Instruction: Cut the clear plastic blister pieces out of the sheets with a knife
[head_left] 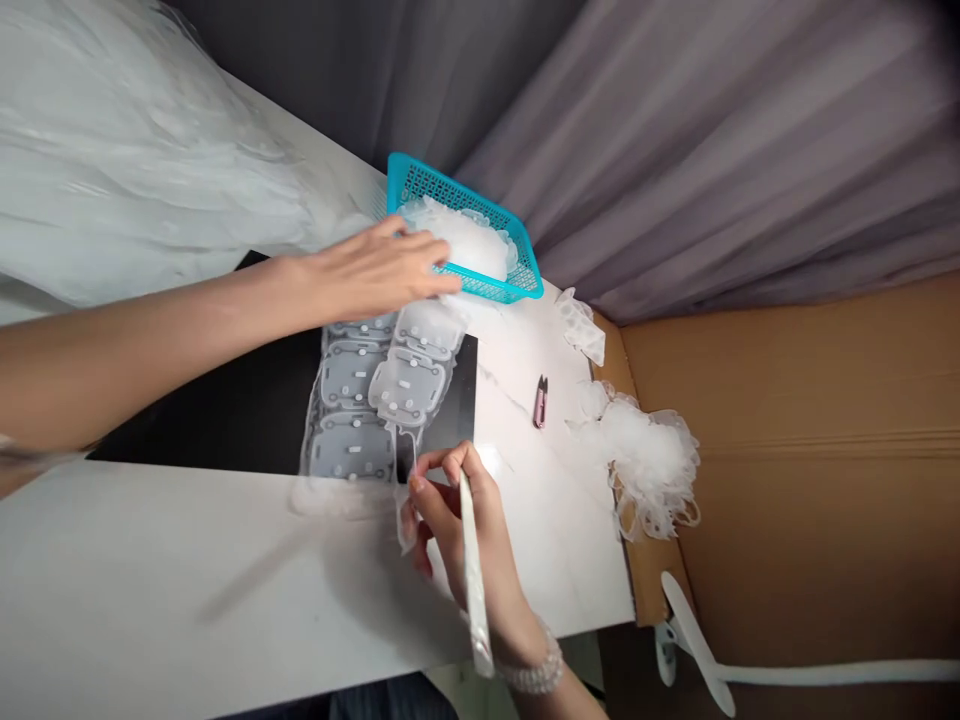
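My left hand (390, 265) reaches over the near edge of a turquoise plastic basket (529, 285). Its fingers are spread, and I see nothing gripped in them. Translucent moulded pieces (469, 240) are heaped in the basket. Below, my right hand (465, 520) pinches the thin edge strip of a translucent moulded sheet (409, 385). A slim white stick-like tool (474, 580) also rests in this hand, lying across the back of it. Under the strip lies another sheet of greyish translucent pieces (356, 445) on a black mat (225, 400).
Pink-handled thread snips (541, 402) lie on the white table (555, 530). Scraps of translucent film (652, 460) pile at the cardboard box (787, 400) edge. A large translucent heap (135, 150) fills the upper left. A grey curtain (712, 150) hangs behind.
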